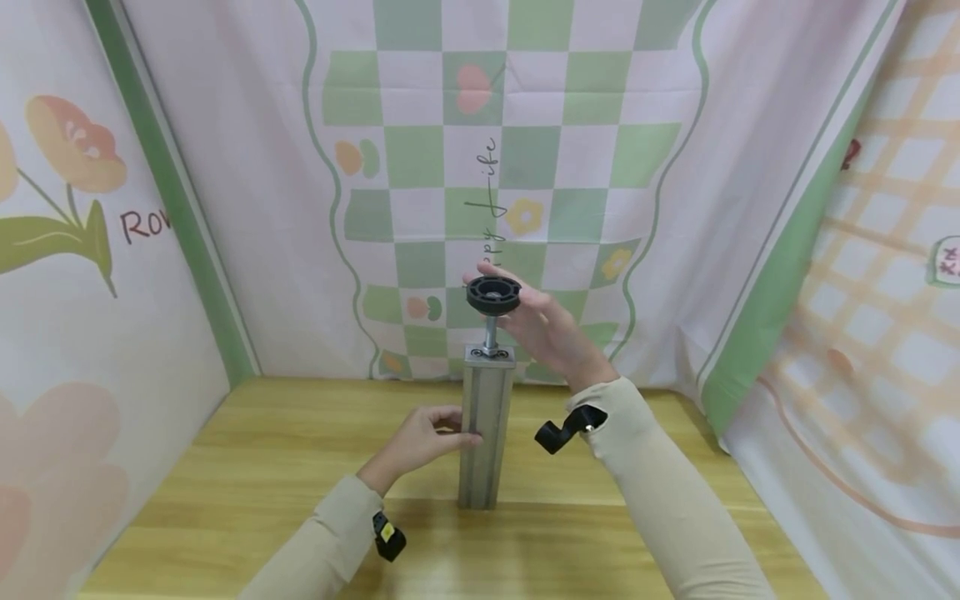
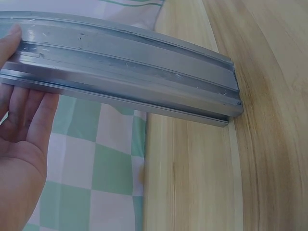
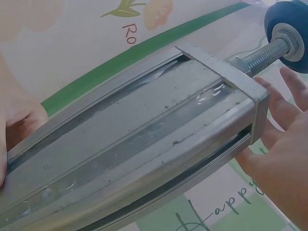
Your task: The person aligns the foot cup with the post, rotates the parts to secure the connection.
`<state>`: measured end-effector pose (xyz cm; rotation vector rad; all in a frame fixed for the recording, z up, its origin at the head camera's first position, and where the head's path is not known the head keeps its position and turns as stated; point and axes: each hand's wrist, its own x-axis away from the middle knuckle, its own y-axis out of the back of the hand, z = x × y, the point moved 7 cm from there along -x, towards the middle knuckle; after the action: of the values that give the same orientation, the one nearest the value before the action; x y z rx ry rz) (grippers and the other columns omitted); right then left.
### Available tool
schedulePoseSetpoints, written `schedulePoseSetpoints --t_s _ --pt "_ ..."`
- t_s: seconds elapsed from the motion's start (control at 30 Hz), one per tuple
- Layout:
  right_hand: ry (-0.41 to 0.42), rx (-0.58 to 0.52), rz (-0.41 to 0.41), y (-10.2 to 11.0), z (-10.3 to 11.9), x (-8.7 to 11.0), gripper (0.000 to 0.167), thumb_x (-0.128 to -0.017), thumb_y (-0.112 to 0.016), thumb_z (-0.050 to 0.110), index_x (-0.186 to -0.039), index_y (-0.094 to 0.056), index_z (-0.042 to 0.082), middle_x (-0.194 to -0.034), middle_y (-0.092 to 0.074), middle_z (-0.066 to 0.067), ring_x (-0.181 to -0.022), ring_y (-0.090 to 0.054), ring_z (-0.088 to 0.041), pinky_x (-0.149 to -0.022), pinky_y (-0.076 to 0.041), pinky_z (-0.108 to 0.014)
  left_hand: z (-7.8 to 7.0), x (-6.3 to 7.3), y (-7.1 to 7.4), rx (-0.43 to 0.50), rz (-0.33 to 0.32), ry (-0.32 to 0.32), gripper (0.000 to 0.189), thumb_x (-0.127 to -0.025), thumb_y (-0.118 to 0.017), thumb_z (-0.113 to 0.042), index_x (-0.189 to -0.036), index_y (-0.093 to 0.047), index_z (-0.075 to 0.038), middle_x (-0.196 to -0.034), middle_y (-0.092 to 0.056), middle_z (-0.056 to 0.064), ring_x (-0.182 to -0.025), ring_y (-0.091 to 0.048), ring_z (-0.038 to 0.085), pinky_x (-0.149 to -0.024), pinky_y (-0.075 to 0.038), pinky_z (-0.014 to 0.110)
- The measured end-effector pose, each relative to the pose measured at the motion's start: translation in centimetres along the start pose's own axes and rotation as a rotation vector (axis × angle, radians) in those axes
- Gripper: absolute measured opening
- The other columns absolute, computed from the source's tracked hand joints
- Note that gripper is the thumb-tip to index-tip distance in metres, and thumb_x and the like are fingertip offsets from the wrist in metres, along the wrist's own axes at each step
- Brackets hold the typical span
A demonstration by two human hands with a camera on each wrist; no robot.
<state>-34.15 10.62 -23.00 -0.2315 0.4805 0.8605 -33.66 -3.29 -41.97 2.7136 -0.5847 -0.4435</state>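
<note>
An aluminium profile [image 1: 487, 417] stands upright on the wooden table, its lower end [image 2: 226, 96] against the wood in the left wrist view. From its top plate [image 3: 221, 72] rises a threaded rod [image 3: 264, 57] carrying a round black levelling foot [image 1: 492, 293], pad upward. My left hand [image 1: 417, 442] grips the profile around its middle, thumb on the near face and fingers at the far side. Beside and behind the foot is my right hand [image 1: 552, 332], its fingers spread and fairly straight. Whether those fingers touch the rod or foot I cannot tell.
Patterned cloth [image 1: 420, 167] hangs behind the wooden table [image 1: 300, 467], with more cloth at the left and right sides. Both sleeved wrists carry black camera mounts; the right mount [image 1: 570, 427] sits close to the profile.
</note>
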Motion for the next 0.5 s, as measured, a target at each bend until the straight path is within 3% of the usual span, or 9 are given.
schedulePoseSetpoints --t_s 0.3,0.5 --pt "0.008 0.034 0.007 0.13 0.15 0.25 0.084 -0.095 -0.061 0.049 -0.156 -0.027 0.003 -0.160 -0.028 -0.018 -0.147 -0.024 -0.032 -0.120 -0.017 -0.047 0.06 -0.02 -0.21 0.006 0.001 0.006 0.023 -0.087 -0.080 -0.037 -0.102 -0.075 -0.021 -0.096 -0.072 -0.004 -0.094 -0.067 0.017 -0.083 -0.056 0.036" --pt "0.024 0.091 -0.024 0.17 0.54 0.19 0.070 -0.096 -0.058 0.043 -0.150 -0.035 0.004 -0.156 -0.029 -0.028 -0.141 -0.034 -0.032 -0.118 -0.020 -0.048 -0.11 0.13 -0.28 0.024 0.005 0.011 0.025 -0.087 -0.081 -0.036 -0.104 -0.074 -0.020 -0.097 -0.072 -0.003 -0.095 -0.068 0.018 -0.083 -0.056 0.035"
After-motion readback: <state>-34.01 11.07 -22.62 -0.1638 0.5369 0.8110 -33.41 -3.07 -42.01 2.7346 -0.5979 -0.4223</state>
